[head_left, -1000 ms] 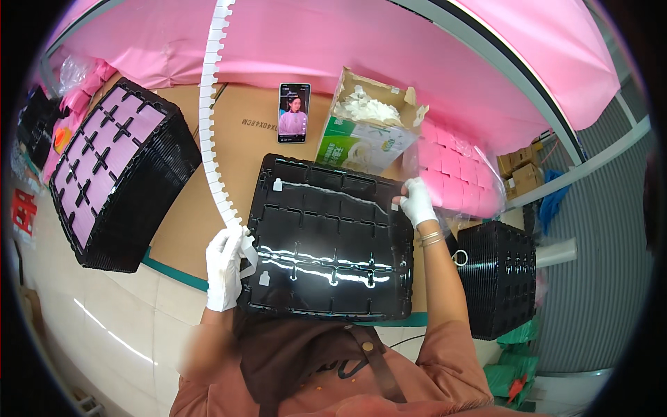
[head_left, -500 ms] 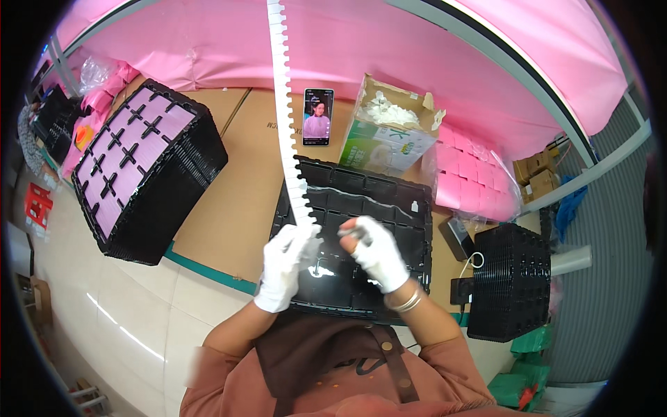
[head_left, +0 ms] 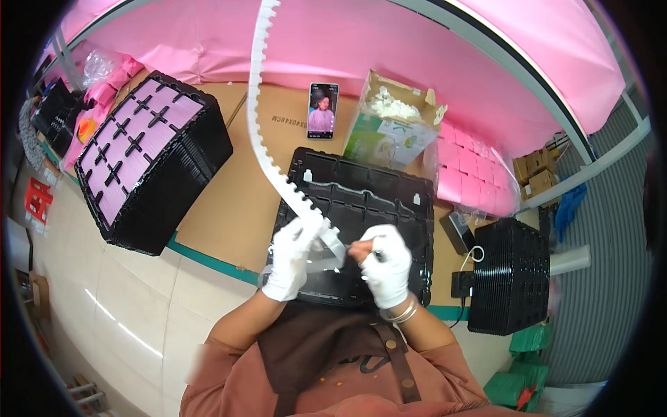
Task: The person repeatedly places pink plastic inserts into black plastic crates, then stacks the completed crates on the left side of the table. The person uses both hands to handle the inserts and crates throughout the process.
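Note:
A long white notched strip (head_left: 267, 142) comes down from the top of the view to my hands. My left hand (head_left: 292, 257), in a white glove, grips the strip's lower end. My right hand (head_left: 383, 263), also gloved, pinches the strip's tip and a thin clear piece just beside the left hand. Both hands hover over a black plastic tray (head_left: 361, 201) with rectangular cells, lying on brown cardboard (head_left: 229, 201).
A stack of black trays filled with pink pieces (head_left: 149, 160) sits at the left. Behind the tray stand a phone (head_left: 323, 110) and an open carton of white parts (head_left: 392, 128). Pink packs (head_left: 469, 174) and another black tray stack (head_left: 511, 274) are at the right.
My right hand came from the tray's far right corner to the strip's end beside my left hand. The strip's upper part has swung to the right.

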